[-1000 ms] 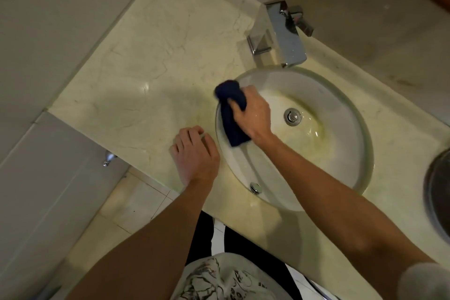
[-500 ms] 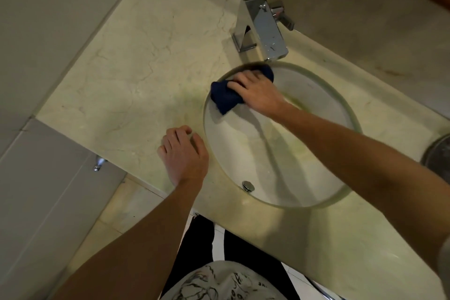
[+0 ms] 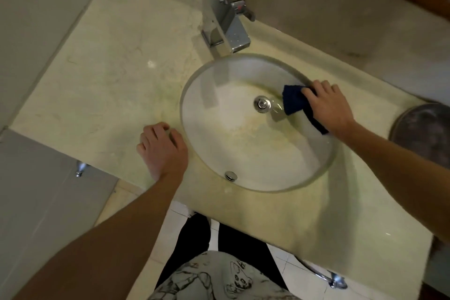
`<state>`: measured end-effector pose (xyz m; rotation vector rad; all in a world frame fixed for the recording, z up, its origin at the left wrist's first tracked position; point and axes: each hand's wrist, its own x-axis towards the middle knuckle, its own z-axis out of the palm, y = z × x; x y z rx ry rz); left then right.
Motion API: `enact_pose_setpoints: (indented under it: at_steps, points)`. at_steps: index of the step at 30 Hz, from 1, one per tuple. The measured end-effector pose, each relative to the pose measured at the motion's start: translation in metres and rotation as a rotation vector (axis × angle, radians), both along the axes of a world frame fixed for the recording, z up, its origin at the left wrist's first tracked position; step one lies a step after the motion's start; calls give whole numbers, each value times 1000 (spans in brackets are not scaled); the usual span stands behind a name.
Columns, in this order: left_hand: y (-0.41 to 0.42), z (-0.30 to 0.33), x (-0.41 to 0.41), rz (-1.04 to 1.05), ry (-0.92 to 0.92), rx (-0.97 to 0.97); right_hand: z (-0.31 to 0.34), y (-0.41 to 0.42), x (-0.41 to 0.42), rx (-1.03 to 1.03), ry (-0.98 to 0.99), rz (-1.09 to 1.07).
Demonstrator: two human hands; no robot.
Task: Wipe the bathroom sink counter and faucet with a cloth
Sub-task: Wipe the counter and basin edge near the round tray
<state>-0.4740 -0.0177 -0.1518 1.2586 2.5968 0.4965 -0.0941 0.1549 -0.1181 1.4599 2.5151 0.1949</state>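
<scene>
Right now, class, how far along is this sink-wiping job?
Done: nothing can be confirmed as wiped. In hand: the right hand presses the blue cloth against the basin wall. Left: faucet, untouched, and counter, where the left hand rests.

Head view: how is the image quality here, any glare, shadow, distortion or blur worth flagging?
Head view: dim, yellowish light; a small glare spot on the counter; the faucet casts a soft shadow into the sink; wide-angle bending curves the counter edges; the right hand and blue cloth look fairly sharp, the frame slightly soft overall.
</scene>
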Motion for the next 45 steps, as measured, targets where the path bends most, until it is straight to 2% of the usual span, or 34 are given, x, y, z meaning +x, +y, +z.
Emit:
enact_pose_setpoints:
  at_steps: [4, 8, 12, 16, 21, 23, 26, 29, 32, 39, 45]
  points:
    - [0, 0, 0, -9, 26, 18, -3, -77, 22, -41, 47, -269]
    - [1, -1, -1, 6, 66, 51, -13, -145, -7, -71, 156, -488]
    - [1, -2, -2, 2, 66, 55, -12, -199, -64, -98, 377, -551]
    - [1, -2, -1, 4, 77, 50, -8, -218, -120, -213, 654, -656]
    - [2, -1, 0, 5, 66, 29, 1, -196, -124, -266, 911, -571]
    - [3, 0, 0, 10, 60, 14, 9, -171, -108, -233, 879, -420]
    - [2, 1, 1, 3, 53, 6, 13, -133, -98, -324, 673, -104]
    - [2, 1, 1, 3, 27, 10, 2, -110, -121, -434, 496, 152]
    - [1, 0, 0, 5, 16, 25, -17, -109, -166, -514, 463, 285]
    - [0, 1, 1, 6, 33, 15, -29, -57, -252, -463, 601, 123]
    - [0, -1, 1, 1, 57, 21, -22, 24, -240, -203, 676, -130]
